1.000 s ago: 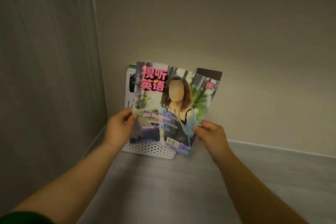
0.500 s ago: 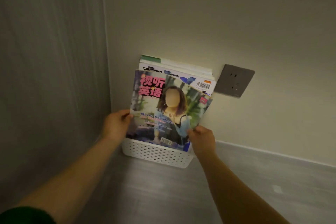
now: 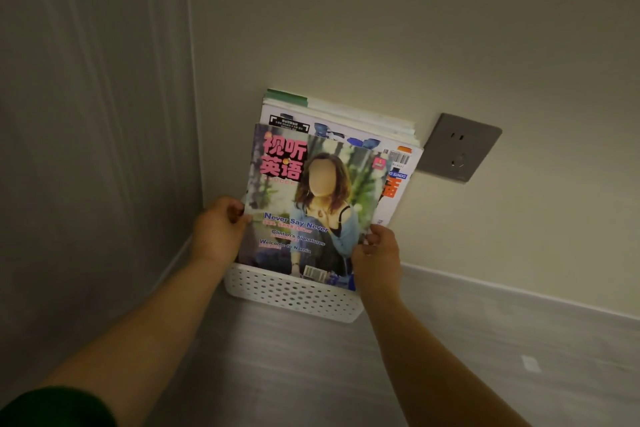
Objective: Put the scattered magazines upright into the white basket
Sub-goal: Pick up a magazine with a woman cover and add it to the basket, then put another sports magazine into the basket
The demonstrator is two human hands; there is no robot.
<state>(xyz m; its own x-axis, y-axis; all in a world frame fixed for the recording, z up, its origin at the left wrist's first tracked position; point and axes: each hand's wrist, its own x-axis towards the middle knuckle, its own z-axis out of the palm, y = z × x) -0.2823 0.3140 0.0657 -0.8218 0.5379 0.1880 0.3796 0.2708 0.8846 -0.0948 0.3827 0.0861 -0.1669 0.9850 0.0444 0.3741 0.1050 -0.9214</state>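
A white perforated basket (image 3: 291, 298) stands on the floor in the room's corner, against the back wall. Several magazines (image 3: 346, 121) stand upright in it, leaning on the wall. In front of them is a magazine with pink Chinese title and a woman on the cover (image 3: 311, 204), its bottom edge inside the basket. My left hand (image 3: 218, 229) grips its left edge. My right hand (image 3: 377, 253) grips its lower right edge.
A grey wall socket (image 3: 459, 147) sits on the back wall just right of the magazines. A grey panelled wall (image 3: 93, 149) closes the left side. Grey floor (image 3: 311, 374) spreads in front, with a white skirting board (image 3: 519, 291) along the back wall.
The cover magazine has gone down and back, from held above the basket to standing with its bottom edge inside it. Both hands stayed on its edges.
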